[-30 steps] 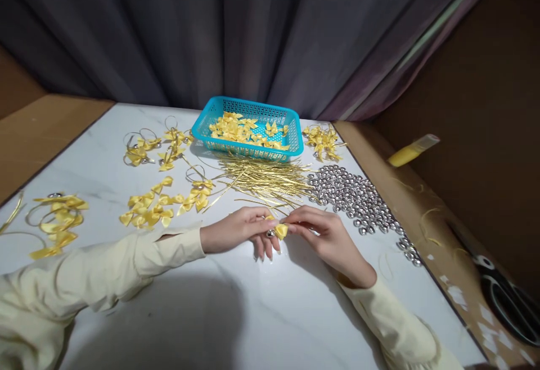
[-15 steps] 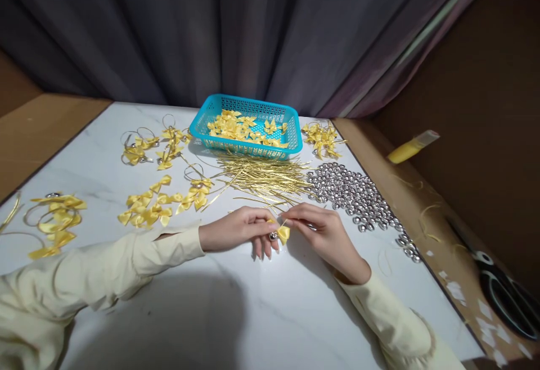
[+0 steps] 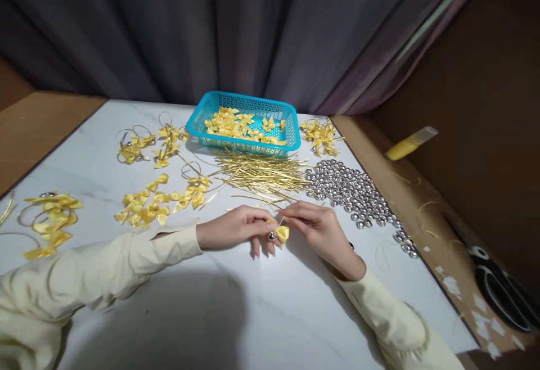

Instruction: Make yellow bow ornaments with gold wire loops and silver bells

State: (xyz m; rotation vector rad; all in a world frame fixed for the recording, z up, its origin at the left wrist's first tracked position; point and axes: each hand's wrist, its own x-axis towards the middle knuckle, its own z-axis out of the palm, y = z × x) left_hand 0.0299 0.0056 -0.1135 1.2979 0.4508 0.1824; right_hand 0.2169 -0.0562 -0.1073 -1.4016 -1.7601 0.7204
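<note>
Between thumb and fingers, my left hand (image 3: pixel 244 229) pinches a yellow ribbon bow (image 3: pixel 282 234) with a silver bell (image 3: pixel 272 236) on its near side. My right hand (image 3: pixel 314 229) is closed at the fingertips on a thin gold cord (image 3: pixel 281 221) that rises from the bow. Both hands are just above the white table, close together. Beyond them lies a heap of gold cords (image 3: pixel 261 176). Silver bells (image 3: pixel 350 190) are spread to the right of the heap. Part of the bow is hidden by my left fingers.
A blue basket (image 3: pixel 244 148) holding yellow bows stands at the back. Loose bows (image 3: pixel 145 207) lie left of the cords, with corded bows (image 3: pixel 54 221) farther left and more bows (image 3: pixel 321 135) right of the basket. Black scissors (image 3: pixel 502 291) and a yellow tube (image 3: pixel 411 144) are at the right.
My hands keep nearly the same pose around the bow; the right fingertips have shifted slightly along the cord. The whole view has moved a little, with the table items slightly farther left.
</note>
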